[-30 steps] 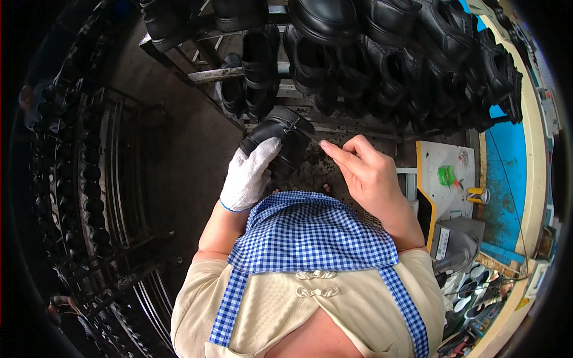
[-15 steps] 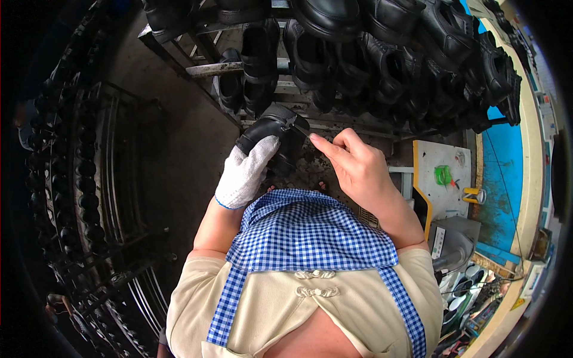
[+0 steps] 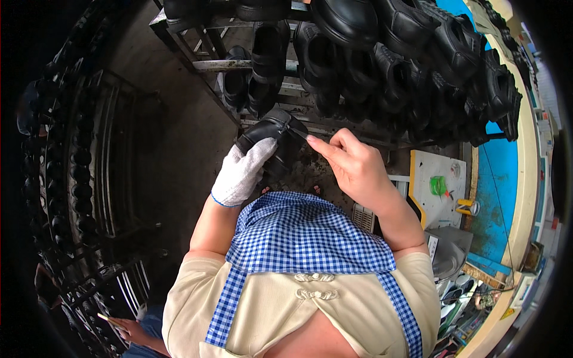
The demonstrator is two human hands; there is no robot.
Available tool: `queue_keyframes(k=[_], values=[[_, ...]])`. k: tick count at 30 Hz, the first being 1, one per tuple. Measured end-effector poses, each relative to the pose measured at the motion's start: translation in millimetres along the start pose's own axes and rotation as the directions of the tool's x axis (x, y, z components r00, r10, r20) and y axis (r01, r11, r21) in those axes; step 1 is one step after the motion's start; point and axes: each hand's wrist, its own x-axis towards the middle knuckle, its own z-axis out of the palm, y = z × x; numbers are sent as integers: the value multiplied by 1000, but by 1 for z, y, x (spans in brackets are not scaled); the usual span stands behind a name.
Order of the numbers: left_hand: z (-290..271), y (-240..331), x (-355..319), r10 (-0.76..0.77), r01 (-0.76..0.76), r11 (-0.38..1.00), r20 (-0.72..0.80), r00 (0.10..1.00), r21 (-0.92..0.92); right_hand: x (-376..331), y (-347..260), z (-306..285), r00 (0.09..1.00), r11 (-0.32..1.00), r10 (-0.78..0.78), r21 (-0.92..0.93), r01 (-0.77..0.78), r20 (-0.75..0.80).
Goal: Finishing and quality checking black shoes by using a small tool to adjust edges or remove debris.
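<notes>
A black leather shoe (image 3: 253, 133) is held out in front of my apron, above the dark floor. My left hand (image 3: 242, 173), in a white knit glove, is closed round it with the thumb across its upper. My bare right hand (image 3: 352, 164) is closed on a slim pointed tool (image 3: 298, 131), with the index finger stretched along it. The tool's tip meets the shoe near a grey strip at its edge; its exact kind is too small to make out. The handle is hidden in my palm.
Ahead stands a metal rack (image 3: 218, 65) loaded with several black shoes (image 3: 346, 22). Another shoe rack (image 3: 80, 179) runs along the left. On the right are a white board (image 3: 439, 173) with a green item and a yellow cup (image 3: 467, 206). Another person's hand (image 3: 132, 330) shows at lower left.
The view has shifted slightly, with the racks sitting a little differently. Both my hands keep their hold on the shoe and tool. Another person's hand, holding a thin flat thing, has appeared at lower left.
</notes>
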Motion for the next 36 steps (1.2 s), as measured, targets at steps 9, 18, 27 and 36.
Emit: queue_keyframes(k=[9,18,27,36], values=[[8,3,-8,74,-103,962,121,990,252,1,7,-7,985,981,141,144,-126,-97],[12,0,-6,86,-131,927,141,986,352,12,12,24,978,955,-35,282,94,-206],[10,0,-1,286,-298,839,97,953,456,-28,36,13,985,969,175,173,-174,12],[7,-1,-2,32,-36,996,50,998,82,-21,10,-7,992,991,107,83,-101,-72]])
